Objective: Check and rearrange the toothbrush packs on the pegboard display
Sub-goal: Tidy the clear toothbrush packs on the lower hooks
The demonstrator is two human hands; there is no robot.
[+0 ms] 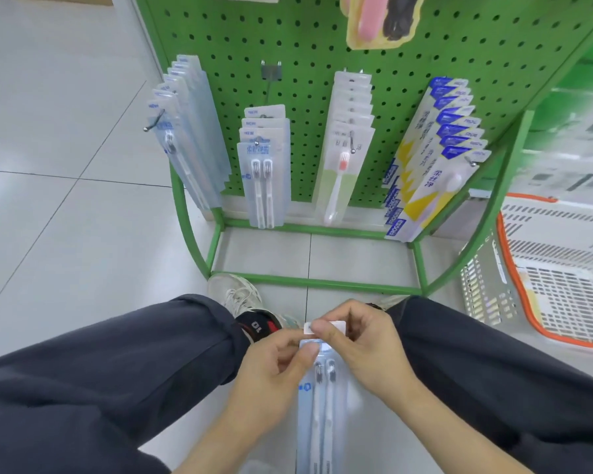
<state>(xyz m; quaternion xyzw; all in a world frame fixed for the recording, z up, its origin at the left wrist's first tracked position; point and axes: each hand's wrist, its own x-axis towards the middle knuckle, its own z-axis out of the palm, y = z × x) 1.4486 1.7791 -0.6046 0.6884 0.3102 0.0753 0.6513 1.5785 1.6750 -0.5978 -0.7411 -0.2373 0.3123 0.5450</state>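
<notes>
Bottom centre of frame: left hand [271, 378] pinches the top edge of a two-brush toothbrush pack [319, 405] held low between the knees; right hand [360, 350] grips the pack's top, thumb and fingers pinching a small white tab [326, 327] there. Upper frame: green pegboard [322, 46] with four rows of hanging packs, the two-brush row [264, 165] left of centre. White basket [562, 268] at right edge.

We can read "NEW" on the header cards of the two-brush packs [263, 159] hanging second from the left, and "10", seen upside down, on a black sock [258, 325]. Other printing is too blurred for us.
</notes>
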